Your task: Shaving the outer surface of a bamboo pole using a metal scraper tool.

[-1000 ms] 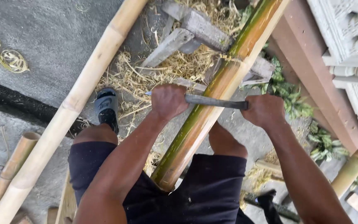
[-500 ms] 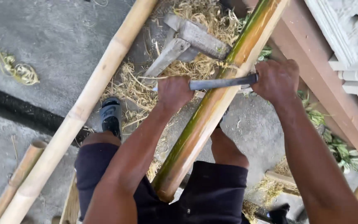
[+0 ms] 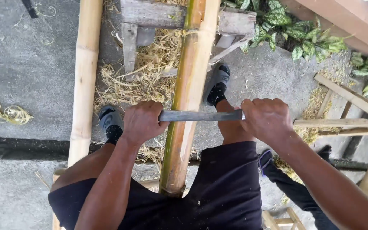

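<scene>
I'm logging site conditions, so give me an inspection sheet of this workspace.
Surface: grey concrete ground.
Job's things: bamboo pole between the knees, resting on a wooden trestle; flat metal blade laid across it.
Clutter: straw-like shavings, second bamboo pole, fibre curl.
Hands: left hand and right hand each grip a blade end.
Cables: nothing seen.
Surroundings: leafy plants, wooden slats.

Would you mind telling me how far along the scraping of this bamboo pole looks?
Done: the pole beyond the blade looks pale, and shavings lie underneath. In hand: left hand and right hand grip the blade across the pole. Left: a green strip along its left edge.
</scene>
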